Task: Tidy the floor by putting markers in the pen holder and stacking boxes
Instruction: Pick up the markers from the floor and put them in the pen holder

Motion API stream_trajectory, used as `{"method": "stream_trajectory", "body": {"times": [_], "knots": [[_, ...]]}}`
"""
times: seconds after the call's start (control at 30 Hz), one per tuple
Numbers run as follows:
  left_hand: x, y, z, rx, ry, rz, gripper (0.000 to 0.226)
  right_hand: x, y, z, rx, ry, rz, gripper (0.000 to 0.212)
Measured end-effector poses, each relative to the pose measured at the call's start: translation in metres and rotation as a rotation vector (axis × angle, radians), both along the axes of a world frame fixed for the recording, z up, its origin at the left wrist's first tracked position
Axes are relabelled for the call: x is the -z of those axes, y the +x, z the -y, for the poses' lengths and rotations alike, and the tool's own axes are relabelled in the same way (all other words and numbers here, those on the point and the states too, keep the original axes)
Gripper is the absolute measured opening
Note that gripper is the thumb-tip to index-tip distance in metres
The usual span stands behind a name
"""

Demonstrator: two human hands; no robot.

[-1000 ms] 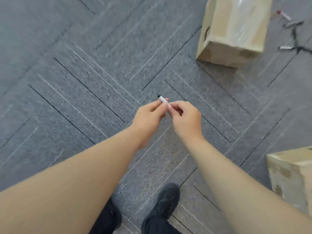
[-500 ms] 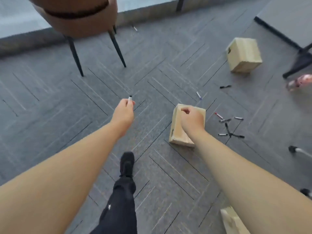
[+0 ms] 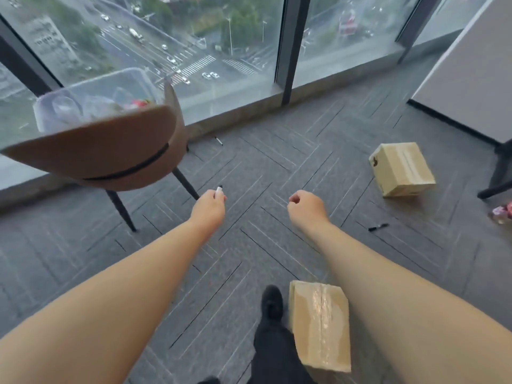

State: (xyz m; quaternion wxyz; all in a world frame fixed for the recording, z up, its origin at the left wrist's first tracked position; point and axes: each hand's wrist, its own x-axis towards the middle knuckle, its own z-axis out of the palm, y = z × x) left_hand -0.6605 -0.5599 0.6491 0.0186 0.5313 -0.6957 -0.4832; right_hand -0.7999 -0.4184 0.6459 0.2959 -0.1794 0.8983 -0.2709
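My left hand [image 3: 209, 207] is shut on a white marker [image 3: 219, 190] whose black tip pokes up above my fingers. My right hand [image 3: 306, 207] is curled shut with nothing visible in it. A taped cardboard box [image 3: 320, 325] lies on the carpet beside my foot, under my right forearm. A second cardboard box [image 3: 401, 169] sits farther off to the right. One black marker [image 3: 378, 227] lies on the floor between the boxes, and another marker [image 3: 219, 140] rests near the window base. No pen holder is clearly visible.
A brown chair [image 3: 105, 153] with black legs stands at the left, carrying a clear plastic bin [image 3: 91, 98] of items. Floor-to-ceiling windows [image 3: 221, 51] run across the back. A grey table [image 3: 471, 79] and its dark leg are at the right, with a pink object [image 3: 502, 213] at the edge.
My view has lifted from the floor to the window and chair. My hands have separated: the left keeps the marker, the right has come off the near box.
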Motion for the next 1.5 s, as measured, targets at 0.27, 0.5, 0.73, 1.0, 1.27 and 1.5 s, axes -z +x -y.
{"method": "stream_trajectory", "body": {"times": [0.27,0.5,0.73,1.0,1.27,1.5], "knots": [[-0.006,-0.141,0.106,-0.111,0.015,-0.034,0.043,-0.004,-0.143,0.121,-0.166,0.034,0.007,0.027],[0.008,-0.240,0.254,-0.208,0.007,-0.021,0.043,-0.004,-0.257,0.293,-0.345,0.057,-0.053,0.028],[0.063,-0.322,0.402,-0.343,0.092,0.029,0.043,0.059,-0.350,0.461,-0.503,0.167,-0.019,0.029],[0.106,-0.383,0.501,-0.521,0.142,0.157,0.041,0.120,-0.440,0.589,-0.762,0.303,0.006,0.023],[0.211,-0.468,0.537,-0.858,0.222,0.127,0.044,0.225,-0.522,0.713,-1.253,0.349,-0.130,0.027],[0.409,-0.511,0.547,-1.026,0.220,0.076,0.039,0.439,-0.534,0.737,-1.477,0.404,-0.148,0.027]]}}
